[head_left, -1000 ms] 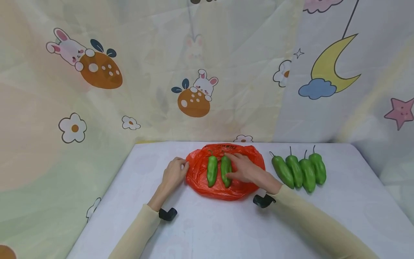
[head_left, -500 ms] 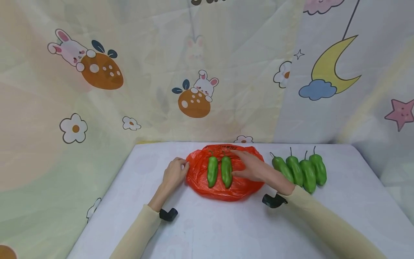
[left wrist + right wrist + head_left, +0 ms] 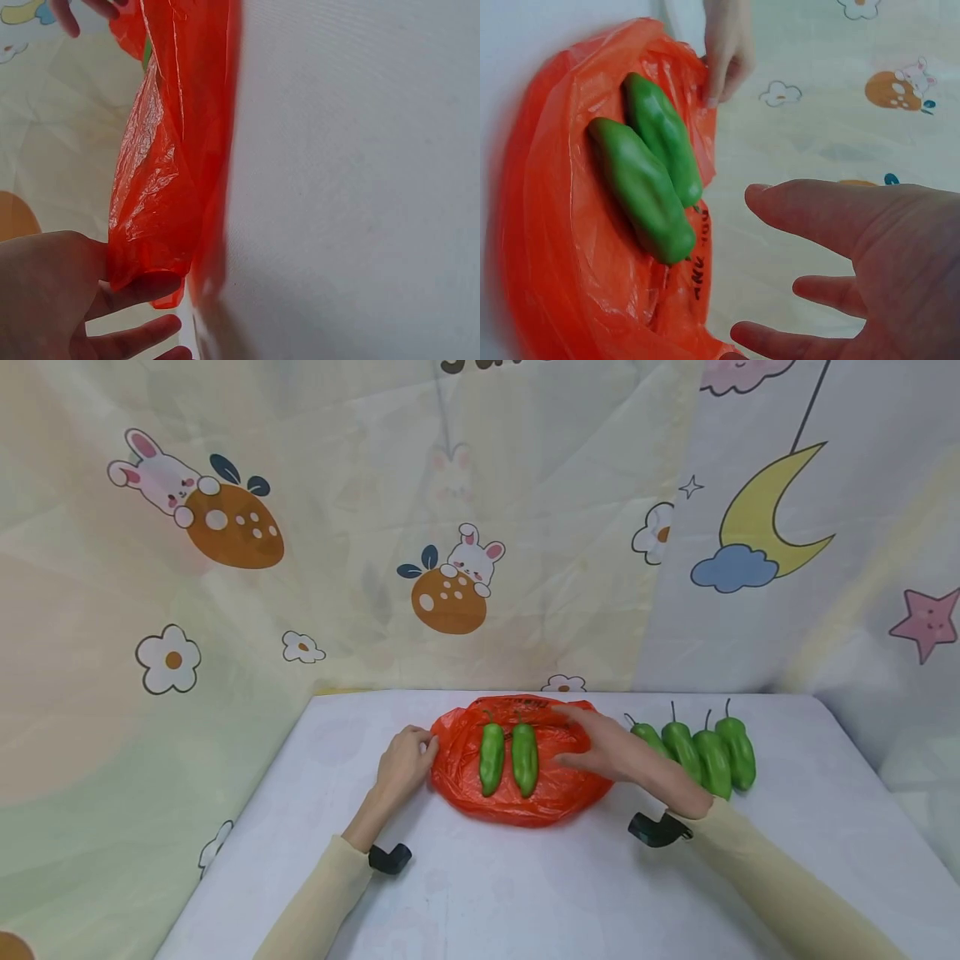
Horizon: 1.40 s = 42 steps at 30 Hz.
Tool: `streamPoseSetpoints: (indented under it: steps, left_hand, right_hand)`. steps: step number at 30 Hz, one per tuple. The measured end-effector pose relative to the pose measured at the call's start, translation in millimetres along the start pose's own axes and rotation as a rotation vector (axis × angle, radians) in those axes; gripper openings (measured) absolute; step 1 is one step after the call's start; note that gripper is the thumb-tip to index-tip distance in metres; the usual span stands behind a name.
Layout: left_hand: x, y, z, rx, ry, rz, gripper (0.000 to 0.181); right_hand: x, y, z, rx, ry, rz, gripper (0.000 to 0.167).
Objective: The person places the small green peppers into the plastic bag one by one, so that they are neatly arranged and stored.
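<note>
A red plastic bag (image 3: 465, 777) lies on the table with two green peppers (image 3: 492, 758) (image 3: 525, 760) side by side on it. The left hand (image 3: 402, 764) pinches the bag's left edge between thumb and finger; the left wrist view shows that hand (image 3: 82, 300) with the red plastic (image 3: 161, 202) between its fingers. Over the bag's right part hovers the right hand (image 3: 611, 747), fingers spread and holding nothing. In the right wrist view its thumb and fingers (image 3: 802, 210) stand apart from both peppers (image 3: 641, 187).
Several more green peppers (image 3: 738, 756) lie in a row on the white table (image 3: 510, 893) to the right, partly behind the right forearm. A patterned cloth (image 3: 337, 527) hangs behind and left of the table. Black wrist devices (image 3: 390, 858) sit on both wrists.
The right hand has let go of the right-hand pepper on the bag and moved rightward off it. The left hand has stayed at the bag's edge.
</note>
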<state>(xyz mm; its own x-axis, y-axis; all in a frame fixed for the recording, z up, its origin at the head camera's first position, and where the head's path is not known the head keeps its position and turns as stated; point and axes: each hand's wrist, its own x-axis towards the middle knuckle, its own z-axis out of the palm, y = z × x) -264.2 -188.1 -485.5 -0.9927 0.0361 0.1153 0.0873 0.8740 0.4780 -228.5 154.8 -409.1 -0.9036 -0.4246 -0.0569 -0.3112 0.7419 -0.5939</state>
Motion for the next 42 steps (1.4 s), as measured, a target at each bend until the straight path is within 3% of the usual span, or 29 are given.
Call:
streamPoseSetpoints:
  steps: [7, 16, 32, 42]
  left_hand:
    - [-0.8, -0.9, 0.6, -0.003, -0.003, -0.008, 0.030]
    - [-0.9, -2.8, 1.2, -0.004, -0.005, -0.009, 0.033]
    - [-1.9, -0.8, 0.9, -0.019, -0.015, -0.020, 0.031]
    - [-1.2, -3.5, 2.8, -0.007, 0.002, -0.005, 0.031]
  right_hand:
    - [-6.3, 2.6, -9.7, 0.031, 0.013, -0.005, 0.080]
    - [-16.9, 9.1, -24.5, 0.087, 0.017, 0.056, 0.082]
    - [-26.8, 29.0, -37.3, 0.048, 0.019, 0.115, 0.082]
    - [-40.4, 49.3, -47.4, -0.052, 0.021, 0.108, 0.085]
